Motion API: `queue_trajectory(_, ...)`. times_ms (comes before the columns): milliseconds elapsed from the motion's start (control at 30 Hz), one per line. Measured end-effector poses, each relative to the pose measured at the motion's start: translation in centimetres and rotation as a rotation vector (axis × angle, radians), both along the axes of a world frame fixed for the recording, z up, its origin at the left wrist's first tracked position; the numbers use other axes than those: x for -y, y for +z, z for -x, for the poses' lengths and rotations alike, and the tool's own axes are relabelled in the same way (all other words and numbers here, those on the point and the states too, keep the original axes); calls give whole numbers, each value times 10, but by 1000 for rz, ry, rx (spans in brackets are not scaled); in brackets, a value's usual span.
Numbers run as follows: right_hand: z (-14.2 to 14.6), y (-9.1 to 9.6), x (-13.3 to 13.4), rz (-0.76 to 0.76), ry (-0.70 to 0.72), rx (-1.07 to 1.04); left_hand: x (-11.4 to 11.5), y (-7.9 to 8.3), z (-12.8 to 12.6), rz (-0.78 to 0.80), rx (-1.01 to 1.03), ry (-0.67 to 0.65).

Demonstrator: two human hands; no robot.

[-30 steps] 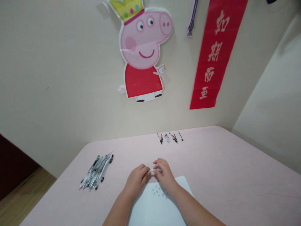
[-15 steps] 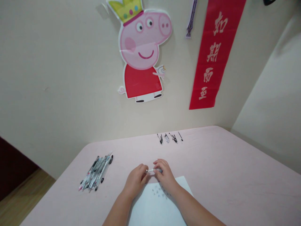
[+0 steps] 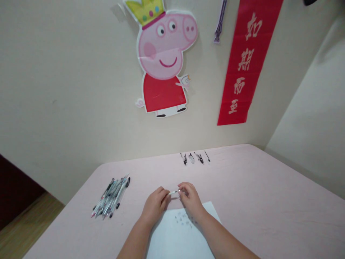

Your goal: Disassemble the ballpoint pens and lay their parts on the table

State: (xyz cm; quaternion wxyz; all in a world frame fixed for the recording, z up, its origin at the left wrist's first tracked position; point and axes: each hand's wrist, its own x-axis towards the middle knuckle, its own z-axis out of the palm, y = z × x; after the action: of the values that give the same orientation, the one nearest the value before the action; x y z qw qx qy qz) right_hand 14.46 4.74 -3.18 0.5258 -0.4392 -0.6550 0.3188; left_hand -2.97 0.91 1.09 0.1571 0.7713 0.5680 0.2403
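Observation:
Both hands meet near the middle of the pink table (image 3: 256, 194). My left hand (image 3: 155, 205) and my right hand (image 3: 190, 198) are each pinched on one end of a small clear pen (image 3: 174, 192) held level between them. Under my wrists lies a white sheet of paper (image 3: 180, 241) with small scribbles on it. A pile of several similar pens (image 3: 111, 197) rests to the left of my left hand.
Several small dark pen parts (image 3: 194, 157) lie in a row near the table's far edge by the wall. A cartoon pig cutout (image 3: 163, 61) and a red banner (image 3: 246, 61) hang on the wall. Wooden floor (image 3: 21, 233) shows at the left.
My hands have drawn slightly apart, so more of the pen shows between them. The right hand has shifted a little toward the far side.

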Motion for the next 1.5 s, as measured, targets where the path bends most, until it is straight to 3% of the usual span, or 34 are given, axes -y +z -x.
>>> queue_trajectory(267, -11, -2, -7, 16, -156, 223, -2, -2, 2, -9, -23, 35)
queue_trajectory(767, -4, 7, 2, -8, 49, 335, -4, -6, 3, -64, 47, 87)
queue_trajectory(1167, -4, 2, 0, -51, -27, 211, -7, -10, 5, -73, 108, 29)
queue_trajectory(1500, -3, 7, -1, -51, 43, 187, -4, -7, 0, -43, 93, -65)
